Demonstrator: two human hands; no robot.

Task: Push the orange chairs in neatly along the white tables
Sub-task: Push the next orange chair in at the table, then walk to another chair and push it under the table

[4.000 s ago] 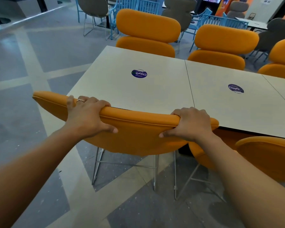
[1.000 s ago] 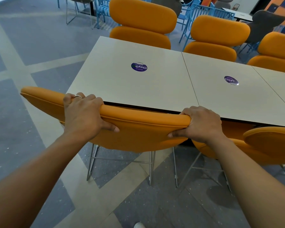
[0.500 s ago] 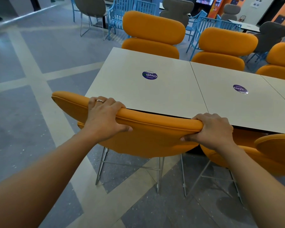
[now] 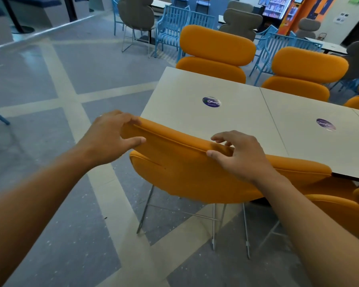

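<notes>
Orange chair, white table
Padded backrest sitting tucked against table's near edge; chrome wire legs standing on floor.

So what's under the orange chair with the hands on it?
Under the padded orange chair you can see thin silver metal legs standing on the grey speckled floor. The chair's back hides its seat.

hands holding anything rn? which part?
No firm hold. Both the left hand and right hand are open, fingers loosely curled over the top edge of the near orange chair's backrest, at most lightly touching it.
</notes>
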